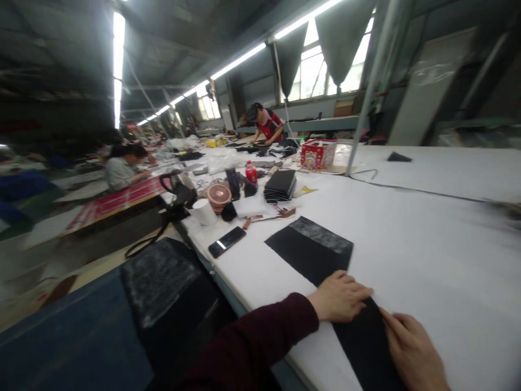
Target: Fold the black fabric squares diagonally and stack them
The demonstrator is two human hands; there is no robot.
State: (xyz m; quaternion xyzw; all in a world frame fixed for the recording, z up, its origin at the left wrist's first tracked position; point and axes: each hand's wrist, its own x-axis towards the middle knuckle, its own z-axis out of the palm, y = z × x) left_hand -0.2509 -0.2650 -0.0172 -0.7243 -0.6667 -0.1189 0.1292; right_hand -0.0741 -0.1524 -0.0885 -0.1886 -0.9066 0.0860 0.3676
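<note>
Hands over one black cloth [362,335] on the white counter [443,244]: the left hand [341,297] lies palm-down, fingers extended; the right hand [414,347] touches its right edge, grip unclear. Its long axis runs away leftward, far end near one phone [227,242] and one fan [218,196]

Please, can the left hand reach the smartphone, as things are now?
Probably yes: nothing is seen standing between the left hand and the smartphone on the white tabletop, though the hand would first have to leave the black fabric piece it rests on.
</note>
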